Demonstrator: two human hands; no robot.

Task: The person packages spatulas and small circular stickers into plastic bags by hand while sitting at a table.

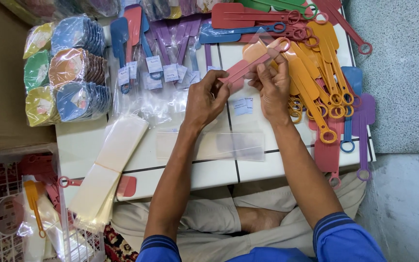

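Fingers of both hands meet over the middle of the white worktop [209, 172], pinching a pink spatula [248, 65] between them. The left hand [204, 99] grips the blade end, its fingers pressed together around it; the right hand [273, 87] nips the handle further up, near the ring. The spatula slants up and away to the right of the fingers, clear of the worktop.

To handle it well, I would keep both grips close together so the thin plastic does not flex, and keep the blade square to whatever it meets. A clear sleeve [212, 144] lies flat just below the hands, near the wrists, and a small white label [242, 106] sits between the two hands.

Right of the fingers lies a loose heap of orange spatulas [316, 82], with pink, blue and purple ones around it. Left of the fingers, bagged spatulas [158, 53] with tags lie in a row, and beyond them stacks of round wrapped items [69, 68]. A sleeve stack [105, 170] rests well to the lower left.

Whether a sleeve already covers the blade I cannot tell; the left fingers hide it. The wire basket [6, 208] at the lower left is cut off by the frame, and its contents are hard to make out.
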